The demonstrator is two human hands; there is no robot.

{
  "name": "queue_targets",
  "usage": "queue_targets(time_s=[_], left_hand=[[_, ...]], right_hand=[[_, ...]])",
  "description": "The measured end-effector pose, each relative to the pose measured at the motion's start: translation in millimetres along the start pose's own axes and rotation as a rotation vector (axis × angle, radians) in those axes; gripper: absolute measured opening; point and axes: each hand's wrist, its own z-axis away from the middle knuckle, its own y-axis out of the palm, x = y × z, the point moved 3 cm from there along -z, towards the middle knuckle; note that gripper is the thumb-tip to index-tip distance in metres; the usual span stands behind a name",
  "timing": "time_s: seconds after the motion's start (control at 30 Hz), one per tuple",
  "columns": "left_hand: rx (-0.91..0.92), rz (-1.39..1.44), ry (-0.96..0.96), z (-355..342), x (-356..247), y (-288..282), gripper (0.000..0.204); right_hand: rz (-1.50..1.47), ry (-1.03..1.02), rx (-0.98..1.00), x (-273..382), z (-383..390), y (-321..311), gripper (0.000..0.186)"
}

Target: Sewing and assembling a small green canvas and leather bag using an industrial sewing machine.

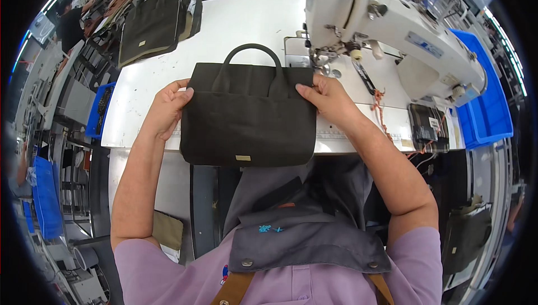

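The largest thing is the white bench. On its right part stands a white sewing machine. The dark bag is in front of the person, and its lower part passes the near edge of the bench; whether it touches the bench, I cannot tell. A blue bin is at the far right. A second bag lies at the far left corner. The left hand has its grip clamped on the bag's upper left side, the right hand on its upper right side. The smallest is a gold-coloured plate, low on the bag's front.
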Motion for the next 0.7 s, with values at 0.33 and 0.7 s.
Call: queue_targets(time_s=[0.33,0.7], left_hand=[[-0.145,-0.004,0.037,-15,14,14,0.036],[0.017,-0.87,0.709,-10,-31,136,0.017]], right_hand=[[-0.121,0.084,0.122,14,12,-27,0.029],[0.22,-0.061,-0.144,20,2,-38,0.024]])
